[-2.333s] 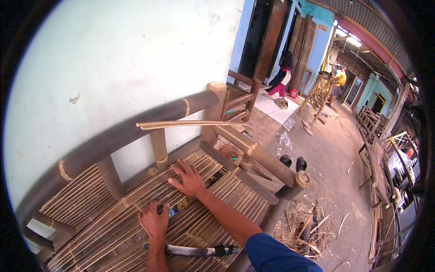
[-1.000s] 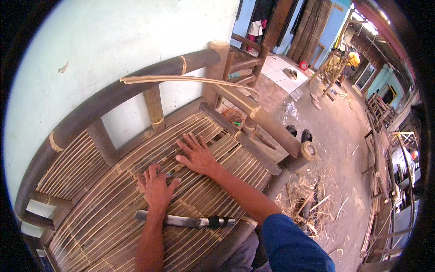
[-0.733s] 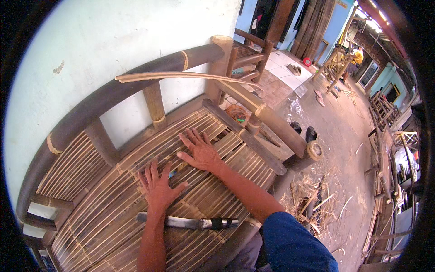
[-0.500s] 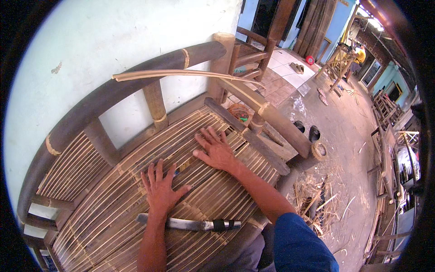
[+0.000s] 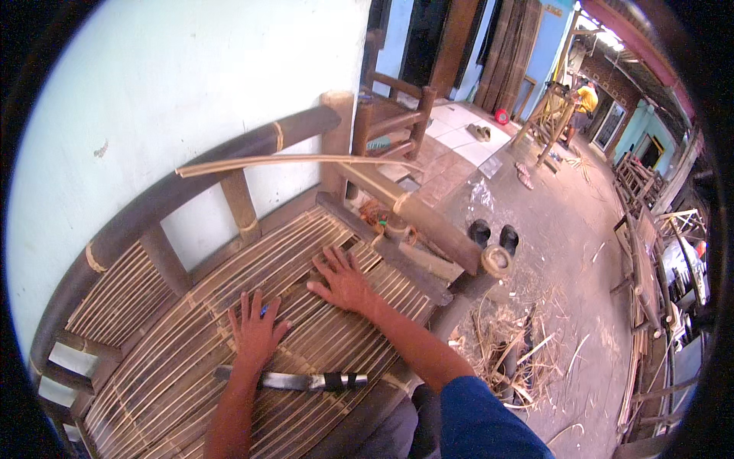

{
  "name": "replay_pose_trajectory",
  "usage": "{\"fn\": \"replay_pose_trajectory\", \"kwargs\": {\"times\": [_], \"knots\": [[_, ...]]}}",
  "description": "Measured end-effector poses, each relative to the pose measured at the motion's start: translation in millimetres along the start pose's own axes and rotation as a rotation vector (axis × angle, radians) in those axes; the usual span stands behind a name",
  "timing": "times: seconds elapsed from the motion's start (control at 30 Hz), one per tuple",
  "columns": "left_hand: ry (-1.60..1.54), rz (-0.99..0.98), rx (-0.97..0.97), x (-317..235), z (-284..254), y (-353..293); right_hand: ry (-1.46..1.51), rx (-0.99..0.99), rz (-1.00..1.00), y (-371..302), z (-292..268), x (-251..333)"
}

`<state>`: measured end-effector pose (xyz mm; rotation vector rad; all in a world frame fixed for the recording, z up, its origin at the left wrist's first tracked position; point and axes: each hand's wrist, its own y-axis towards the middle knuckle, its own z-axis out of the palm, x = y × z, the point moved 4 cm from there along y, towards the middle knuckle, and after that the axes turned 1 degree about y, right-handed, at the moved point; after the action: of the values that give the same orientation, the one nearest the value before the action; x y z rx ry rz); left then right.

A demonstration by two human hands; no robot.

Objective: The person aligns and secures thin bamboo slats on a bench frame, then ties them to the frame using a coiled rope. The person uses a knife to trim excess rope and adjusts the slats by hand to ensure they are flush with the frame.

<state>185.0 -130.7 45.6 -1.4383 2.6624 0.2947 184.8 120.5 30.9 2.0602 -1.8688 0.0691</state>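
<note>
Both of my hands rest on the slatted seat of a bamboo bench point(image 5: 176, 382). My left hand point(image 5: 258, 330) lies palm down with its fingers spread, and a small blue spot shows beside the fingertips. Farther right, my right hand point(image 5: 342, 283) presses flat on the slats near the bench's end, fingers apart. Neither hand holds anything. A curved metal tool point(image 5: 313, 381) with black bands at one end, perhaps a knife, lies on the slats, partly under my left forearm. Long split bamboo strips point(image 5: 298, 159) lie across the dark curved backrest point(image 5: 183, 180).
A pale wall point(image 5: 191, 69) stands behind the bench. Bamboo shavings point(image 5: 512, 344) litter the floor at right, near black sandals point(image 5: 492, 236). Another person point(image 5: 586, 99) in yellow works at a bamboo frame farther off. Bamboo pieces point(image 5: 646, 283) are stacked along the right.
The view has shifted, so the bench sits lower and farther left in the picture. Both hands stay on the slats; the left hand's fingers look less widely spread.
</note>
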Motion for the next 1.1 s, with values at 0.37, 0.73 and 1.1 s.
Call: {"fn": "replay_pose_trajectory", "kwargs": {"times": [0.37,0.73,1.1], "knots": [[0.026,-0.119,0.029,-13,-14,8,-0.018,0.122,-0.120,25,-2,-5],[0.126,-0.063,-0.030,-11,-4,8,0.063,0.183,-0.164,64,3,-8],[0.042,-0.113,-0.039,-14,-11,9,0.049,-0.024,-0.070,9,-3,-5]]}}
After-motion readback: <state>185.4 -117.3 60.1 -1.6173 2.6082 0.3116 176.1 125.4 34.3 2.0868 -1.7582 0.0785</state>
